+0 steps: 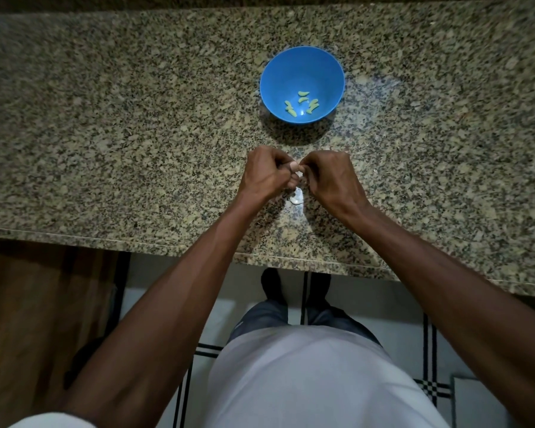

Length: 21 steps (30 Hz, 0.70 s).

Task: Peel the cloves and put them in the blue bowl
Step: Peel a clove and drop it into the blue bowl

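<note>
- While my left hand (pixel 267 174) and right hand (pixel 331 176) both keep a pinching grip on one clove (pixel 295 166), it sits above the bench (pixel 136 118).
- Peeled cloves (pixel 301 105) lie in the blue bowl (pixel 301 61).
- Skins (pixel 296 197) lie beneath my hands.

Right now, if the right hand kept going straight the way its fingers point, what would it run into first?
The right hand points toward the left hand, so it would meet the clove pinched between them first, then the left fingers.

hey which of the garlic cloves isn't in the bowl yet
The clove pinched between the left hand and right hand, above the counter. The other cloves lie peeled inside the blue bowl.
</note>
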Motion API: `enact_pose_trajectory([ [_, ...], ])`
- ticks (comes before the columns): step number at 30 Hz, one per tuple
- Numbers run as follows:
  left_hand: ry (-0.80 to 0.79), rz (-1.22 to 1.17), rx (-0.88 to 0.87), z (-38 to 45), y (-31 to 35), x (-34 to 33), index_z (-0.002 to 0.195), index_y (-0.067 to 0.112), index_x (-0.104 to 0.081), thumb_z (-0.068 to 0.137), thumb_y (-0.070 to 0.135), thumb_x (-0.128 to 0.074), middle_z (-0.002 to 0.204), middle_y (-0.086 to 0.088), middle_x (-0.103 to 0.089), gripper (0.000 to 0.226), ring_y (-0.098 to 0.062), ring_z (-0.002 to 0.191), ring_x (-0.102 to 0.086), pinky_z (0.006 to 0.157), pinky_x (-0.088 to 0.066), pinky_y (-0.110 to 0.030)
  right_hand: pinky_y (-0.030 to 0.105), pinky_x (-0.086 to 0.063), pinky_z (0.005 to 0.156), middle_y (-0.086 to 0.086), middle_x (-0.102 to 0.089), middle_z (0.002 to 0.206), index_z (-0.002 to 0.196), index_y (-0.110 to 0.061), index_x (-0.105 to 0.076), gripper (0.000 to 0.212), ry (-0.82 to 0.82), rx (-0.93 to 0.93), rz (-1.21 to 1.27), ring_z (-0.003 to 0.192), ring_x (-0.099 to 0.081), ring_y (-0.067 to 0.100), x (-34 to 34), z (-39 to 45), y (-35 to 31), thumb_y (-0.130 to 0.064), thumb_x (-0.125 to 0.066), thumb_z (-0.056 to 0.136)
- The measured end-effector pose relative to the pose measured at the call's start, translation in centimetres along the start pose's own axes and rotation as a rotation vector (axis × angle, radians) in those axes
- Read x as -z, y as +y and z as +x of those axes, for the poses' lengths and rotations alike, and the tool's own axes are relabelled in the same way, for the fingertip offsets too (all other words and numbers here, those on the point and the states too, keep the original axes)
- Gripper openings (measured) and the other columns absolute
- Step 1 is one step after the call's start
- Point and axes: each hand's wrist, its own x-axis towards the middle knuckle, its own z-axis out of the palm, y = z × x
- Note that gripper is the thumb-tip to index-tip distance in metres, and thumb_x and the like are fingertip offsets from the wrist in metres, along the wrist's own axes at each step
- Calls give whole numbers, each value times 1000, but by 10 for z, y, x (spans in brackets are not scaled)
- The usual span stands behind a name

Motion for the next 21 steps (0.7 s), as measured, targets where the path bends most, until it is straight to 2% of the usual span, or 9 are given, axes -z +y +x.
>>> enact_pose_trajectory([
  [3, -8, 130, -62, 1, 0, -1, 89, 2, -77, 93, 4, -73, 75, -6, -75, 6, -13, 61, -74, 61, -64, -33, 36, -62, 65, 11, -77, 86, 96, -4, -78, 7, -14, 20, -25, 70, -68, 17, -2, 0, 4, -4, -71, 95],
  [6, -24, 158, -79, 0, -1, -4, 88, 1, -74, 96, 3, -68, 75, -7, -74, 10, -12, 61, -74, 57, -62, -27, 31, -59, 64, 10, -77, 86, 96, -6, -79, 8, -6, 3, 9, 70, -67, 13, 1, 0, 7, -5, -71, 95],
  [8, -24, -7, -9, 0, -3, -6, 97, -2, -72, 100, 6, -64, 80, -11, -75, 11, -15, 66, -75, 60, -60, -24, 30, -61, 67, 5, -78, 86, 98, -8, -79, 9, 13, -81, 126, 73, -70, 11, 3, 0, 6, -7, -70, 96],
  [11, -12, -267, 110, 0, -9, -9, 105, -2, -72, 102, 11, -63, 86, -15, -77, 16, -16, 71, -73, 66, -59, -26, 25, -62, 75, -4, -79, 90, 100, -13, -80, 10, 19, -291, 434, 82, -74, 4, 2, 3, 8, -11, -73, 94],
  [15, -49, -531, 208, -1, -11, -11, 110, -7, -73, 99, 11, -68, 90, -19, -76, 21, -16, 74, -70, 67, -56, -21, 36, -64, 77, 4, -81, 92, 102, -11, -80, 11, -30, -420, 772, 86, -78, 17, 4, 3, 15, -10, -78, 92],
  [18, -68, -602, 222, -2, -8, -8, 112, -8, -72, 97, 10, -71, 92, -20, -75, 23, -16, 75, -71, 69, -57, -21, 32, -62, 77, 14, -79, 95, 108, -1, -78, 18, -68, -465, 943, 81, -75, 18, 9, 2, 16, -7, -78, 91],
  [21, -38, -585, 188, -3, -7, -11, 111, -8, -72, 94, 8, -73, 93, -21, -76, 23, -20, 78, -74, 72, -60, -25, 31, -61, 79, 12, -78, 94, 107, -4, -78, 16, -102, -557, 1057, 77, -72, 14, 10, 2, 16, -5, -78, 90],
])
